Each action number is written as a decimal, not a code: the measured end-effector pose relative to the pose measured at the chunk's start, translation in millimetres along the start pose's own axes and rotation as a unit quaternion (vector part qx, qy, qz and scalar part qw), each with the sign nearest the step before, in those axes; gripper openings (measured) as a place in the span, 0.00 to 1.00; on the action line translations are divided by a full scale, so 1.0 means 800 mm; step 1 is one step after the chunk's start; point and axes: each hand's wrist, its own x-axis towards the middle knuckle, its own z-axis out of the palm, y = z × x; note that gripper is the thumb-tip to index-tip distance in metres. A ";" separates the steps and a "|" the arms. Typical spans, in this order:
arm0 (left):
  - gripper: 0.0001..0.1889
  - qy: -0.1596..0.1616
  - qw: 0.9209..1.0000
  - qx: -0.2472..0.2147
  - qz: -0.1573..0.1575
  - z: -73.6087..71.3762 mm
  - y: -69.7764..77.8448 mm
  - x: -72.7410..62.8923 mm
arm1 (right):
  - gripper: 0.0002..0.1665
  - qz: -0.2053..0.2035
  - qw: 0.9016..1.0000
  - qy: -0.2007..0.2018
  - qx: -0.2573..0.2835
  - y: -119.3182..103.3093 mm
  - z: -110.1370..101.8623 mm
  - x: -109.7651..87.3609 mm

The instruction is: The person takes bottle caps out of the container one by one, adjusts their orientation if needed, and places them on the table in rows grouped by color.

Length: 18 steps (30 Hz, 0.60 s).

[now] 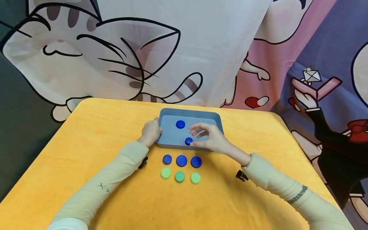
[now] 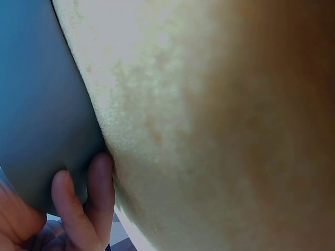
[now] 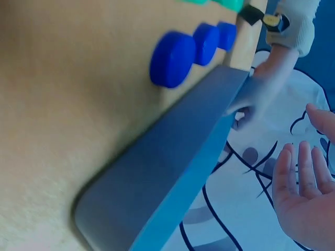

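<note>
A shallow blue-grey tray [image 1: 169,138] lies on the yellow table, holding two blue bottle caps: one cap [image 1: 180,124] towards the back, another cap [image 1: 188,141] near the front wall. At the tray's left side, my left hand [image 1: 150,132] grips the rim; the left wrist view has its fingers [image 2: 100,183] against the outer wall. Over the tray's right half is my right hand [image 1: 211,138], thumb and fingers spread apart. Its thumb tip comes close to the front cap and partly covers it; contact is unclear. The right wrist view displays the fingers [image 3: 305,172] apart, holding nothing.
In front of the tray, a row of three blue caps [image 1: 181,160] lies on the yellow table [image 1: 120,198]. Nearer still is a row of three green caps [image 1: 179,177]. A cartoon-printed cloth [image 1: 218,57] hangs behind the table's far edge.
</note>
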 end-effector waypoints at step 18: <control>0.20 0.003 1.000 0.001 -0.005 0.000 0.001 0.001 | 0.31 0.029 1.000 0.004 -0.003 0.049 -0.002 0.041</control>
